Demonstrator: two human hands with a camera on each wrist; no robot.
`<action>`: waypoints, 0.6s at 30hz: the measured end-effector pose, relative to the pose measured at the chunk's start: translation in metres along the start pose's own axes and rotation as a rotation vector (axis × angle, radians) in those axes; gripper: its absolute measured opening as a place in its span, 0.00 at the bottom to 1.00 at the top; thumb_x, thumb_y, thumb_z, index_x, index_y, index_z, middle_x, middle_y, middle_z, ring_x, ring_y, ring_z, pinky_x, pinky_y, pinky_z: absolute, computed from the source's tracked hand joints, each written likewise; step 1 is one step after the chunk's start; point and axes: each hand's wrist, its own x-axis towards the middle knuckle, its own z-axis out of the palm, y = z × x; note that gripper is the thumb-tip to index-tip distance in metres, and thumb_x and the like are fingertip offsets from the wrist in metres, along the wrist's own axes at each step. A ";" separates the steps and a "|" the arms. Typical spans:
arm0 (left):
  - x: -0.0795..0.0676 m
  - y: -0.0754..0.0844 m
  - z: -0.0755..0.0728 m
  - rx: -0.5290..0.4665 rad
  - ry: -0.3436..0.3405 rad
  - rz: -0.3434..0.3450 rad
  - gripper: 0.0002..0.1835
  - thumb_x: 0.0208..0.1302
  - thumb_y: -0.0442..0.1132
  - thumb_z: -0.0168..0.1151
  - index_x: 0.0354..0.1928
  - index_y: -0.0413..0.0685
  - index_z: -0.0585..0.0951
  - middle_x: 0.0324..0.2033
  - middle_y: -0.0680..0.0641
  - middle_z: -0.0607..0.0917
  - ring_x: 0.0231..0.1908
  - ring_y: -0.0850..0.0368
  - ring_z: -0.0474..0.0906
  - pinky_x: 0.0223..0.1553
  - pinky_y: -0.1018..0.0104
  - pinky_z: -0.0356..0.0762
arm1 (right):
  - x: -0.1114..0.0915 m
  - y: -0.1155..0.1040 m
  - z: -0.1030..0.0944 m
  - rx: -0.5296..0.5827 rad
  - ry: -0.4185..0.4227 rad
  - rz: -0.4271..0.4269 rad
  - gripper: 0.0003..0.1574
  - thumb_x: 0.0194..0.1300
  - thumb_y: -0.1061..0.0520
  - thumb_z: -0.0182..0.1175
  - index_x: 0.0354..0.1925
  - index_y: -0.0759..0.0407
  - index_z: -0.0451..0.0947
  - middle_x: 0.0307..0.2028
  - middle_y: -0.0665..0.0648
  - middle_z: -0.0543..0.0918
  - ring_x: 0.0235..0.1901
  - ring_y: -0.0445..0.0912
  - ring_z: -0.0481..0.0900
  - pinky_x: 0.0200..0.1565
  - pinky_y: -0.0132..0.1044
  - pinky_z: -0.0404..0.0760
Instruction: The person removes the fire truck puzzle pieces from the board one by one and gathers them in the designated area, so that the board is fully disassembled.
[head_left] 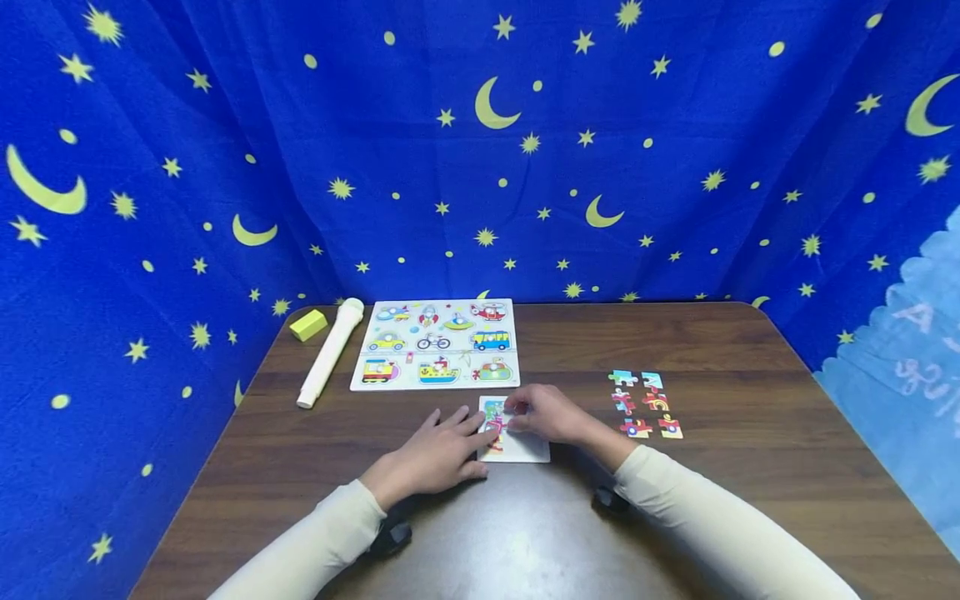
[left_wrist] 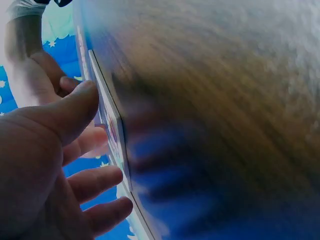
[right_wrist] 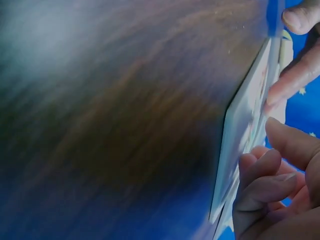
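Observation:
A small white puzzle board lies flat on the table, with colourful jigsaw pieces along its left side. My left hand lies palm down with its fingers spread, fingertips reaching onto the board's left edge. From the other side my right hand bends over the board, thumb and index finger pinching at a puzzle piece mostly hidden by the fingertips. In the right wrist view, the curled fingers of the right hand are close over the board; the left hand shows spread fingers beside it.
Several loose jigsaw pieces lie in two columns to the right. Behind the small board is a larger vehicle puzzle board. A white cylindrical stick and a yellow block sit at the back left. A blue star-patterned curtain hangs behind the table.

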 end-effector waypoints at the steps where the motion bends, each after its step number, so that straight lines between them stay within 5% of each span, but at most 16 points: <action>1: 0.000 0.000 0.000 0.007 -0.007 0.000 0.32 0.74 0.60 0.55 0.76 0.62 0.68 0.76 0.44 0.66 0.76 0.39 0.58 0.70 0.29 0.57 | 0.002 -0.001 0.002 -0.012 0.002 -0.002 0.11 0.58 0.59 0.73 0.40 0.59 0.85 0.29 0.47 0.81 0.30 0.39 0.74 0.34 0.34 0.74; 18: 0.000 0.003 0.001 0.018 -0.013 -0.005 0.32 0.73 0.59 0.57 0.75 0.60 0.70 0.76 0.44 0.65 0.75 0.39 0.60 0.69 0.28 0.58 | 0.013 -0.005 0.014 -0.010 0.011 0.054 0.09 0.54 0.62 0.73 0.34 0.57 0.82 0.26 0.46 0.79 0.27 0.39 0.73 0.33 0.33 0.73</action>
